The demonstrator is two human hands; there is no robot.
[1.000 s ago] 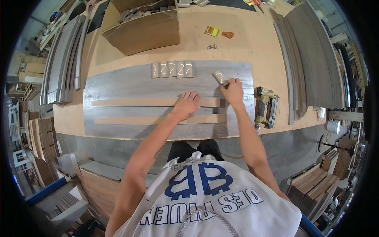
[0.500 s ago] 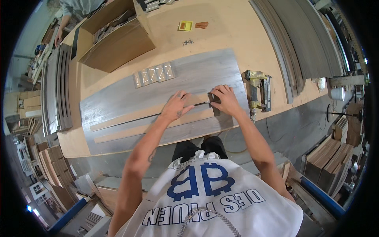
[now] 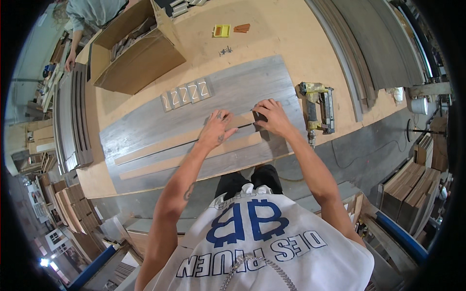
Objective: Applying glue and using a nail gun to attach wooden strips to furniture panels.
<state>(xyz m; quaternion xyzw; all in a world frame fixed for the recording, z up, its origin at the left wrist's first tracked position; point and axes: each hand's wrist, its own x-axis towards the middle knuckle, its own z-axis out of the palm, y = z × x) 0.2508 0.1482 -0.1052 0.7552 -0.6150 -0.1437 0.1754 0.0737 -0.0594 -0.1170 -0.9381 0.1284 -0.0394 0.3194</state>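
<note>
A grey wood-grain board (image 3: 145,116) lies across the table in front of me. Two tan strips rest on it, an upper strip (image 3: 160,145) with a dark line along its near edge and a lower strip (image 3: 194,157). My left hand (image 3: 216,128) presses on the upper strip with its thumb spread away from the fingers. At that strip's right end, my right hand (image 3: 273,118) grips a small dark grey block (image 3: 261,118) between fingers and thumb. Beyond my hands, several small grey blocks (image 3: 187,94) with wavy white lines sit in a row on the board.
A nail gun (image 3: 318,109) lies right of the board. An open cardboard box (image 3: 141,60) stands far left, near a co-worker's hand (image 3: 71,62). A yellow case (image 3: 222,31), orange-brown pieces (image 3: 241,28) and small dark bits (image 3: 225,50) lie at the back. Long grey planks (image 3: 374,53) line the right side.
The view has shifted slightly, so the board and box appear a little farther left. My right hand has moved slightly left in the picture; my left hand stays on the upper strip.
</note>
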